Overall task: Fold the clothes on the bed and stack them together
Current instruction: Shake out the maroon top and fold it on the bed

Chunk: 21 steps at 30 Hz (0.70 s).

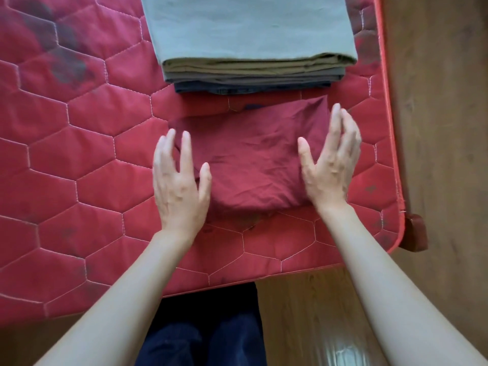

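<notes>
A dark red folded garment (250,159) lies on the red quilted mattress (79,133) near its front right corner. My left hand (179,183) is at the garment's left edge with fingers straight and spread. Along the garment's right edge my right hand (330,165) is raised with straight fingers, holding nothing. Just behind the garment stands a stack of folded clothes (248,48): a grey-green piece on top, olive, grey and dark blue layers under it.
The mattress's right edge (388,128) and front edge border a wooden floor (435,101). A dark red bed foot (418,233) sticks out at the corner. My legs in dark trousers (206,326) stand against the front edge.
</notes>
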Available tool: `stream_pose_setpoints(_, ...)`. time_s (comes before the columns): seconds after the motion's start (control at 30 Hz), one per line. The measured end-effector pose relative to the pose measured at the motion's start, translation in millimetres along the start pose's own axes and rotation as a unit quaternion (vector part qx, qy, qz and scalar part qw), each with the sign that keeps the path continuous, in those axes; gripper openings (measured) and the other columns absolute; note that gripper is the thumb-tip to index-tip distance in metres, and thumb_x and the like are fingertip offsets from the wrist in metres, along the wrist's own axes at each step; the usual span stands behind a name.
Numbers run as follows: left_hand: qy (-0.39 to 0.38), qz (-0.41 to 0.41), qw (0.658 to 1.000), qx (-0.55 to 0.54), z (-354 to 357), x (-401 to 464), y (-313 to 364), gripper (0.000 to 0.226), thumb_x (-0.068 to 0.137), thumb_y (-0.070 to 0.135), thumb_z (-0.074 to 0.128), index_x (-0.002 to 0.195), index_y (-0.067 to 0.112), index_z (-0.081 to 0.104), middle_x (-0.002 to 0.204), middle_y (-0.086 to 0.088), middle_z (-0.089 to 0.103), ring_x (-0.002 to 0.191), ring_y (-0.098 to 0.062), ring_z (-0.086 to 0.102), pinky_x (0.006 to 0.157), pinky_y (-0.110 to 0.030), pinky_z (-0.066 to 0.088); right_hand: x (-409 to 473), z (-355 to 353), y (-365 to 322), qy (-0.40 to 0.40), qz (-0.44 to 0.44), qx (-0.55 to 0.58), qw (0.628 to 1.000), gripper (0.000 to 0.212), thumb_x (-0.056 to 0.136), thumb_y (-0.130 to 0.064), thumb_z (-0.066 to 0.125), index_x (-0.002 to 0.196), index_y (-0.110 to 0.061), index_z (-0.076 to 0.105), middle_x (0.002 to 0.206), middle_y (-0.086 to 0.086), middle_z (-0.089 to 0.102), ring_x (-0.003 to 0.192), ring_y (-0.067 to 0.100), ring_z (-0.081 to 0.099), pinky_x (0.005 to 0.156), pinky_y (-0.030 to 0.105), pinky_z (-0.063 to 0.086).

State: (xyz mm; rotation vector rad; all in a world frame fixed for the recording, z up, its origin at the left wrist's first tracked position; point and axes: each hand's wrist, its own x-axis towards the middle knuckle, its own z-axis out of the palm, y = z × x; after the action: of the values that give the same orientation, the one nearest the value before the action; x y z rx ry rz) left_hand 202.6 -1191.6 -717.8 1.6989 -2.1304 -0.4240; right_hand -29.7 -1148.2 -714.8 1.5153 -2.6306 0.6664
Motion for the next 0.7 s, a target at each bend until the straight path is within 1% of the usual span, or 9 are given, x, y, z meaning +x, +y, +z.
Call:
stream_pose_setpoints(0.03, 0.000, 0.054, 0.999, 0.005, 2, -1, 5, 0.049, 0.098, 0.023, 0.047, 0.144, 0.006, 0.042, 0.151, -0.018, 0.035, 0.141, -0.035, 0.029, 0.115, -0.046, 0.026, 0, 3, -10, 0.008, -0.050, -0.009, 0.999, 0.060, 0.095, -0.036, 0.052, 0.145, -0.006, 0.040, 0.144, 0.019, 0.043, 0.135, 0.034, 0.038, 0.112, 0.044, 0.030)
stream_pose_setpoints(0.1, -0.022, 0.119, 0.992, 0.020, 13, 2, 19, 0.048, 0.098, 0.021, 0.044, 0.144, 0.010, 0.042, 0.154, -0.014, 0.032, 0.145, -0.033, 0.023, 0.118, -0.048, 0.016, -5, 17, -36, -0.025, -0.137, -0.014, 0.990, 0.052, 0.095, -0.032, 0.050, 0.143, -0.013, 0.046, 0.148, 0.015, 0.042, 0.140, 0.032, 0.034, 0.114, 0.049, 0.027)
stream_pose_setpoints(0.23, -0.104, 0.114, 0.984, 0.094, 50, 14, 36, 0.051, 0.098, 0.021, 0.041, 0.148, 0.011, 0.038, 0.157, -0.009, 0.028, 0.147, -0.030, 0.020, 0.118, -0.051, 0.011, -15, 50, -52, -0.163, -0.204, -0.096, 0.960, 0.049, 0.101, -0.032, 0.036, 0.148, -0.022, 0.037, 0.156, 0.008, 0.031, 0.147, 0.026, 0.020, 0.118, 0.054, 0.012)
stream_pose_setpoints(0.3, -0.148, 0.092, 0.976, 0.128, 66, 19, 27, 0.054, 0.099, 0.032, 0.036, 0.151, 0.019, 0.031, 0.159, -0.009, 0.021, 0.148, -0.028, 0.014, 0.119, -0.051, 0.005, -11, 60, -31, -0.187, -0.182, -0.132, 0.956, 0.051, 0.101, -0.041, 0.031, 0.150, -0.025, 0.032, 0.158, 0.006, 0.026, 0.148, 0.024, 0.016, 0.119, 0.053, 0.005)
stream_pose_setpoints(0.37, -0.154, 0.066, 0.977, 0.134, 73, 21, 15, 0.056, 0.097, 0.040, 0.033, 0.151, 0.025, 0.030, 0.159, -0.010, 0.022, 0.148, -0.028, 0.016, 0.119, -0.050, 0.002, -8, 60, -6, -0.167, -0.130, -0.143, 0.967, 0.055, 0.100, -0.046, 0.033, 0.150, -0.026, 0.031, 0.158, 0.006, 0.025, 0.147, 0.025, 0.019, 0.118, 0.052, 0.007)
stream_pose_setpoints(0.47, -0.131, 0.006, 0.984, 0.124, 69, 24, -3, 0.056, 0.097, 0.041, 0.032, 0.150, 0.024, 0.033, 0.158, -0.009, 0.025, 0.148, -0.026, 0.017, 0.118, -0.052, 0.004, -7, 48, 22, -0.180, -0.036, -0.157, 0.970, 0.059, 0.099, -0.049, 0.031, 0.153, -0.026, 0.021, 0.160, 0.005, 0.021, 0.148, 0.024, 0.018, 0.118, 0.051, 0.011)
stream_pose_setpoints(0.57, -0.153, -0.027, 0.981, 0.119, 53, 26, -20, 0.053, 0.101, 0.037, 0.030, 0.152, 0.022, 0.026, 0.161, -0.004, 0.016, 0.149, -0.025, 0.008, 0.117, -0.053, 0.004, 3, 29, 35, -0.229, 0.040, -0.138, 0.963, 0.058, 0.101, -0.048, 0.027, 0.154, -0.026, 0.016, 0.161, 0.008, 0.015, 0.149, 0.023, 0.010, 0.120, 0.049, 0.006)
stream_pose_setpoints(0.63, -0.160, -0.050, 0.978, 0.121, 35, 28, -31, 0.053, 0.103, 0.036, 0.029, 0.153, 0.021, 0.024, 0.162, -0.005, 0.014, 0.149, -0.028, 0.006, 0.118, -0.053, 0.005, 10, 16, 27, -0.207, 0.035, -0.138, 0.968, 0.056, 0.103, -0.043, 0.028, 0.153, -0.020, 0.021, 0.160, 0.012, 0.018, 0.149, 0.025, 0.009, 0.120, 0.047, 0.005)
stream_pose_setpoints(0.7, -0.149, -0.085, 0.978, 0.120, 11, 26, -44, 0.053, 0.102, 0.035, 0.031, 0.152, 0.018, 0.027, 0.160, -0.009, 0.019, 0.148, -0.030, 0.011, 0.117, -0.052, 0.007, 14, 4, 3, -0.171, 0.001, -0.116, 0.978, 0.052, 0.103, -0.036, 0.034, 0.150, -0.013, 0.031, 0.157, 0.014, 0.026, 0.148, 0.027, 0.016, 0.120, 0.044, 0.007)
